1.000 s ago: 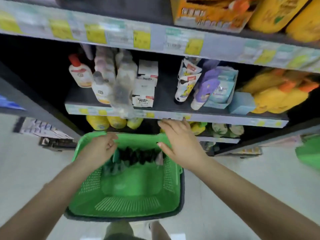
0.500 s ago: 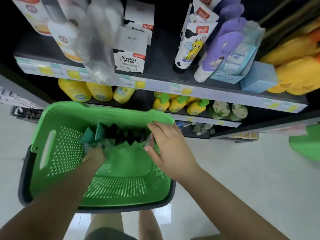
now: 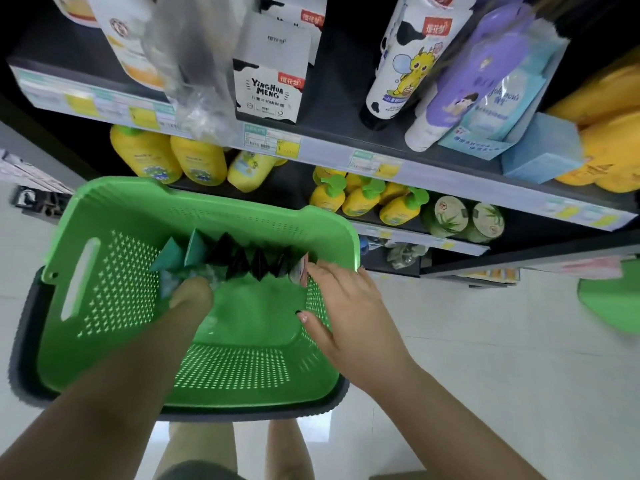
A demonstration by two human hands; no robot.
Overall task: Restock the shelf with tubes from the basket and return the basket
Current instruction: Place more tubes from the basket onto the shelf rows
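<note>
The green basket (image 3: pixel 114 209) stands below the shelves on a dark grey base. A row of tubes (image 3: pixel 239 258) stands along its far wall, crimped ends up, teal at the left and black to the right. My left hand (image 3: pixel 190 296) reaches down into the basket at the teal tubes, and its fingers are hidden under the hand. My right hand (image 3: pixel 343 306) lies over the basket's right wall with the thumb inside and the fingers fairly straight. Its fingertips are next to a pale tube (image 3: pixel 299 270) at the row's right end.
The middle shelf (image 3: pixel 346 147) holds white boxes (image 3: pixel 268 86), a cow-print tube (image 3: pixel 405 60), a purple tube and blue packs. Yellow bottles (image 3: pixel 173 161) and green-capped bottles fill the shelf below. Pale floor lies to the right, with another green object (image 3: pixel 613 299) at the edge.
My left hand has left the basket's far rim and gone down inside to the tubes. My right hand has shifted from the far rim to the right wall. The view has dropped closer.
</note>
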